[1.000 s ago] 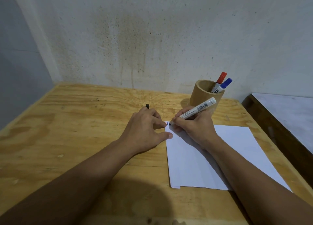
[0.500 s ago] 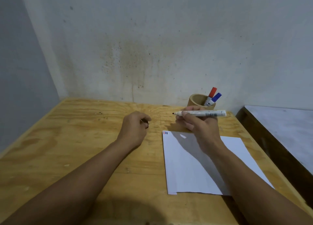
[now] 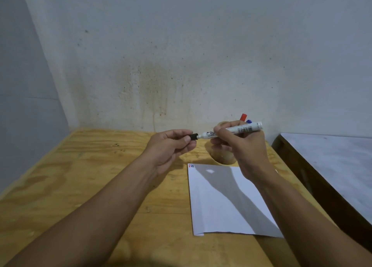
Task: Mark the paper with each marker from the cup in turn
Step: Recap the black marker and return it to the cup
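My right hand [image 3: 239, 146] grips a white-barrelled marker [image 3: 239, 129] held level above the table, tip pointing left. My left hand [image 3: 171, 146] pinches the black cap [image 3: 193, 136], which sits over the marker's tip. The white paper [image 3: 221, 210] lies on the table below, with three short marks, red, blue and black [image 3: 190, 166], at its top left corner. The wooden cup [image 3: 223, 156] stands behind the paper, mostly hidden by my right hand. A red-capped marker [image 3: 243, 117] and a blue-capped marker [image 3: 249, 121] stick out of it.
The plywood table [image 3: 80, 176] fills a corner between a stained back wall and a left wall. To the right, across a narrow gap, stands a dark-framed surface with a white top [image 3: 332, 162].
The right hand lifted the marker off the paper's top left corner and turned it level. The left hand rose from the table and brought the black cap onto the tip.
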The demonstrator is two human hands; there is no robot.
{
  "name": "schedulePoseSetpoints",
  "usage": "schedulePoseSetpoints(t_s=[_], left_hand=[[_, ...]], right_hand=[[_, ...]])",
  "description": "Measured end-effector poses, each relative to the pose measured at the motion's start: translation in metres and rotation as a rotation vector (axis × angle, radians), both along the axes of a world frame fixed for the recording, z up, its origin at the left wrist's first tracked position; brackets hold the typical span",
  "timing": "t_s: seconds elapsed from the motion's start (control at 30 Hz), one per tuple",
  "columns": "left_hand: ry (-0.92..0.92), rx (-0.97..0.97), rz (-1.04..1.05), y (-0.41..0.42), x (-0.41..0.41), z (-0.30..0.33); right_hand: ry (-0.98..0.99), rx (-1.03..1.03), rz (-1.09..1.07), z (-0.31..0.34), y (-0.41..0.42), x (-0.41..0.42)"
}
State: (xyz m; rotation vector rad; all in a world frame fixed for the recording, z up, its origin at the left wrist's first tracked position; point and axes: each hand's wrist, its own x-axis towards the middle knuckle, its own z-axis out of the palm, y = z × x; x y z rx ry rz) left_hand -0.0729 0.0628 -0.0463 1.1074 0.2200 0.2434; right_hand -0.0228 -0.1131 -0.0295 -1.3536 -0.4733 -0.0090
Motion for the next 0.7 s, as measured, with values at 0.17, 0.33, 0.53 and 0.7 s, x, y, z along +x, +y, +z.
schedulePoseSetpoints(t_s=[0.17, 0.33, 0.53, 0.7], left_hand=[[-0.005, -0.001, -0.044, -0.007, -0.003, 0.008], [-0.009, 0.048, -0.059, -0.012, -0.004, 0.013], [-0.028, 0.089, -0.036, -0.023, 0.002, 0.018], [-0.050, 0.064, -0.037, -0.036, 0.006, 0.023]], right_hand=[[-0.008, -0.009, 0.007, 0.004, -0.006, 0.001], [-0.066, -0.066, 0.038, 0.008, -0.014, 0.005], [-0.093, -0.109, -0.038, 0.008, -0.016, 0.009], [-0.065, -0.197, -0.134, 0.014, -0.014, 0.015]])
